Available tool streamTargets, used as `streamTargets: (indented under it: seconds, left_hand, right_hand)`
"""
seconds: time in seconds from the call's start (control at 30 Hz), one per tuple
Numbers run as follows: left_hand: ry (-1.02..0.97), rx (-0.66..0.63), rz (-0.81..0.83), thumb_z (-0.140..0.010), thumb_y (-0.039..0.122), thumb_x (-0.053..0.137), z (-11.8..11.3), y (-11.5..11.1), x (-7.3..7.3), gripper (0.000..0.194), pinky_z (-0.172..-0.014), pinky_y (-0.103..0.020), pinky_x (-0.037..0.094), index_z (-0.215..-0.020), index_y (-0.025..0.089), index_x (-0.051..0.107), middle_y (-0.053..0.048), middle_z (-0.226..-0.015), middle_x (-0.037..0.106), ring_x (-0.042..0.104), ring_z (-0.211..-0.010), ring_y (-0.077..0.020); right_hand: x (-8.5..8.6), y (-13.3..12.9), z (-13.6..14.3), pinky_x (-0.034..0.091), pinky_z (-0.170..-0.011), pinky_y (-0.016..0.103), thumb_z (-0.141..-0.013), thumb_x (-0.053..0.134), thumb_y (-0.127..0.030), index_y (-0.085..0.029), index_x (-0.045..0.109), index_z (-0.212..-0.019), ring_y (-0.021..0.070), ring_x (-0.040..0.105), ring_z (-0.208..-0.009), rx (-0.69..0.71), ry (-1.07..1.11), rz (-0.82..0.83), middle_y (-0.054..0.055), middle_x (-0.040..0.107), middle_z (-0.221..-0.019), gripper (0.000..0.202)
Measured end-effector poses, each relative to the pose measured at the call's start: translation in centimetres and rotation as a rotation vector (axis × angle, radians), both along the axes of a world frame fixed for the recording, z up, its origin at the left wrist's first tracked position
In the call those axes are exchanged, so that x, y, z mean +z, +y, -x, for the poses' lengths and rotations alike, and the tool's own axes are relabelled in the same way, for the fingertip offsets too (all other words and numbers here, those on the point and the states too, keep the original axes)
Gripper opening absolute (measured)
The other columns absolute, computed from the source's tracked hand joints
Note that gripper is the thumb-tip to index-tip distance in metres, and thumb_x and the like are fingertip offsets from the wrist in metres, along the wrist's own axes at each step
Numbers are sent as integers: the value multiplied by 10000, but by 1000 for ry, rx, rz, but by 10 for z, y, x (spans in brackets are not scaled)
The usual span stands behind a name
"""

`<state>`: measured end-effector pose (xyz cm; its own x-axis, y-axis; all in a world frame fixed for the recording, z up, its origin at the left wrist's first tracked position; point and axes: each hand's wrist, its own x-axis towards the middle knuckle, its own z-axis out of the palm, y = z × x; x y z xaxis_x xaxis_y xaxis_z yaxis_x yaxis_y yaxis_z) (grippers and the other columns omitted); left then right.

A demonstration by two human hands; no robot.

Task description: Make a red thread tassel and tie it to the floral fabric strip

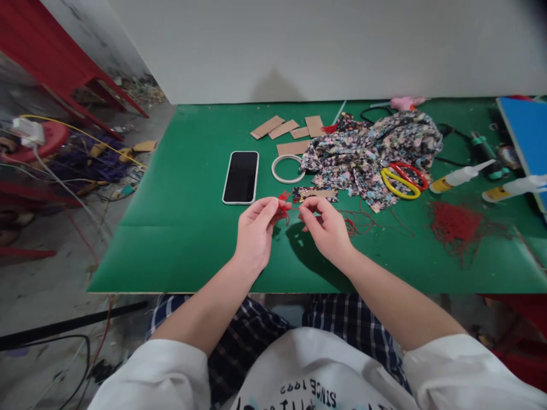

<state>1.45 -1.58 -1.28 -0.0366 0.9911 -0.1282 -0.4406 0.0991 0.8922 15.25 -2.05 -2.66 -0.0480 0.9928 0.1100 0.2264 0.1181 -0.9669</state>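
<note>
The left hand [255,230] is pinching a small red thread tassel [284,197] between thumb and fingers, its loose strands spreading just beyond the fingertips. The right hand [329,230] is closing its thumb and forefinger on a red strand [294,208] that is running across the narrow gap from the tassel. Both hands are hovering over the near middle of the green tabletop [188,182], and more red thread [356,223] is trailing out beside the right hand. Just beyond them, a floral-edged cardboard strip [318,194] is lying flat, with a white tape roll [288,181] resting behind it and a smartphone [241,177] lying to the left. Crumpled floral fabric [367,145] is spreading to the right, and scissors [404,193] with red and yellow handles are resting against it. Farther right, a tangled red thread pile [455,222] is sitting near two glue bottles [453,181].
</note>
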Motion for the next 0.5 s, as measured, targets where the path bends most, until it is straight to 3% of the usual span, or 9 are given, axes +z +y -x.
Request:
streamTargets:
  seconds: [0.2, 0.5]
  left_hand:
    - [-1, 21, -29, -740, 272, 661, -1, 1, -5, 87, -743, -247, 477, -739, 185, 670, 4, -746, 675, 617, -731, -106]
    - [220, 43, -99, -742, 281, 656, -4, -3, -4, 110, -741, -244, 484, -752, 175, 681, -12, -760, 701, 639, -747, -121]
  right_hand:
    - [3, 1, 3, 518, -548, 218, -761, 607, -367, -226, 602, -921, 114, 598, -714, 100, 113, 37, 3, 629, -835, 213]
    - [5, 5, 3, 501, -496, 217, -698, 652, -290, -202, 672, -736, 86, 556, -529, 68, 170, 152, -15, 659, -683, 98]
